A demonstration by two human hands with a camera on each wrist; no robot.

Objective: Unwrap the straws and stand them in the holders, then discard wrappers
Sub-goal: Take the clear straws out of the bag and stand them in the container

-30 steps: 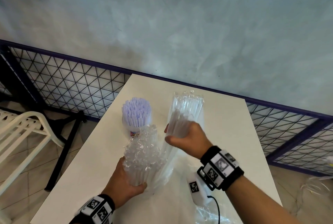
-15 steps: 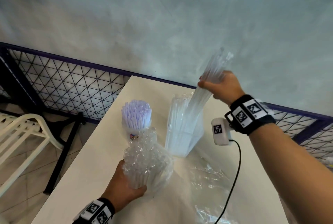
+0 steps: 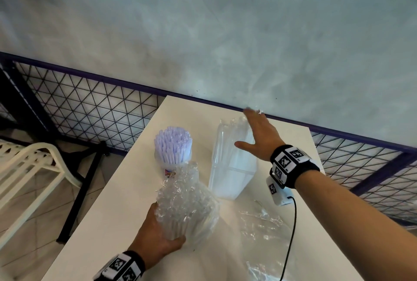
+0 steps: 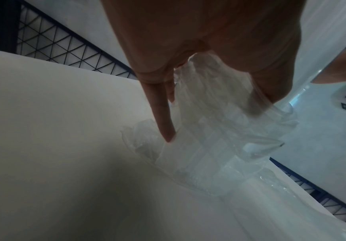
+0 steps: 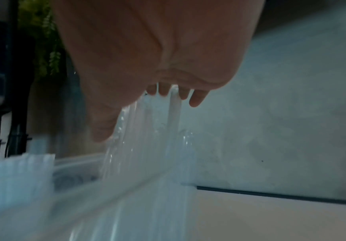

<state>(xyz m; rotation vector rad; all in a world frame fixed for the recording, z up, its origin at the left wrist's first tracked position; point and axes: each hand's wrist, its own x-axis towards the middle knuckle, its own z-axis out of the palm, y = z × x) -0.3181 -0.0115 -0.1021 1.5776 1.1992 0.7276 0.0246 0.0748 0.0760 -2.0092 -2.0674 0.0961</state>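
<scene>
— What's my left hand (image 3: 155, 233) got?
— Its fingers (image 4: 163, 114) curl round a crinkled clear-wrapped straw bundle (image 3: 185, 204) at the bench's (image 3: 108, 224) near edge.
— And my right hand (image 3: 259, 136)?
— Spread flat atop clear straws (image 3: 230, 143) in the clear rectangular holder (image 3: 232, 176); lilac-white straws (image 3: 173, 145) fill the round holder.

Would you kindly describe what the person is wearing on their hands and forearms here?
Both forearms are bare, with no sleeves or gloves. Each wrist carries a black band bearing white squares printed with black fiducial markers: left wristband, right wristband. Beneath the right wrist hangs a small white camera unit, also marker-tagged, trailing a thin black cable.
</scene>
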